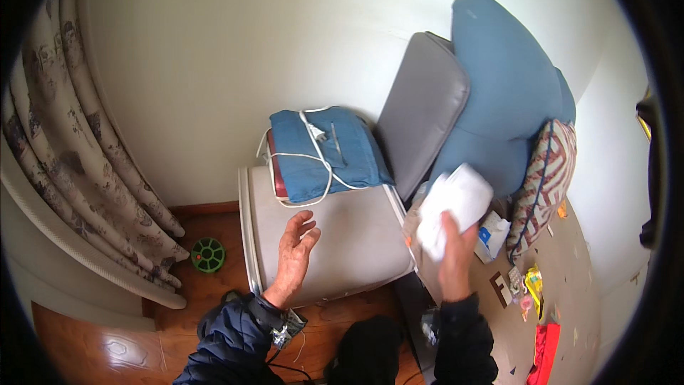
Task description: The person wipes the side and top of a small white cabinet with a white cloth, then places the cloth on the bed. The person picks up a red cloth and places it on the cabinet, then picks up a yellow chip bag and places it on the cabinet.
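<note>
My right hand (456,260) grips a soft white bundle (459,196), perhaps folded cloth or tissue, slightly blurred, held up over the right-hand seat. To the left, my empty left hand (291,257) hovers over the front part of a pale grey padded seat (349,246), fingers loosely curled and apart. On the back of that seat lies a blue fabric cushion or folded cloth (299,150) on a dark red item (278,187). A white cable (330,177) with a plug (316,132) is looped over the blue fabric.
A grey cushion (427,93) and large blue cushions (499,78) lean on the wall, beside a patterned pillow (545,185). Small packets (534,285) and a red item (545,353) lie at right. A green round object (207,254) sits on the floor near the curtain (78,135).
</note>
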A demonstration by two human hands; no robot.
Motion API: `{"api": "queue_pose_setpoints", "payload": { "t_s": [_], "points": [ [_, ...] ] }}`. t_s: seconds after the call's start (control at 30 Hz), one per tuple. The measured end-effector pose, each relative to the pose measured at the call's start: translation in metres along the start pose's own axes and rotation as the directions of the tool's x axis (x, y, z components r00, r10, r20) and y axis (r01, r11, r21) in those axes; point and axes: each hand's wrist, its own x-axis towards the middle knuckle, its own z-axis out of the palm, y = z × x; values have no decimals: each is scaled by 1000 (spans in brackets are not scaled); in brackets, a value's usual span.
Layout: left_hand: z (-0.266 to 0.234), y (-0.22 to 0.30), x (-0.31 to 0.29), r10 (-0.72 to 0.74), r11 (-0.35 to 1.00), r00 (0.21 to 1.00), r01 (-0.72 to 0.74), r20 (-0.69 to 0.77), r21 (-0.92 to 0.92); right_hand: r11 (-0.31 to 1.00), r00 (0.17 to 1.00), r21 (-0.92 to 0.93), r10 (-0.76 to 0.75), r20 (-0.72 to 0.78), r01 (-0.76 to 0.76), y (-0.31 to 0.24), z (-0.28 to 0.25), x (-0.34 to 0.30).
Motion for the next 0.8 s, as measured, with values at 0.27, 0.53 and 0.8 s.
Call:
{"api": "queue_pose_setpoints", "payload": {
  "t_s": [0.27, 0.53, 0.8],
  "points": [
    [-21, -10, 39, -40, 995, 999, 38, -17, -88, 799, 856, -601, 313, 412, -3, 80, 147, 66],
    [-29, -16, 42, -109, 978, 993, 115, 40, -176, 996, 635, 67, -16, 772, -56, 33, 202, 108],
    [-34, -14, 38, -127, 967, 992, 128, 15, -222, 925, 919, -207, 249, -306, -320, 113, 57, 173]
  ]
}}
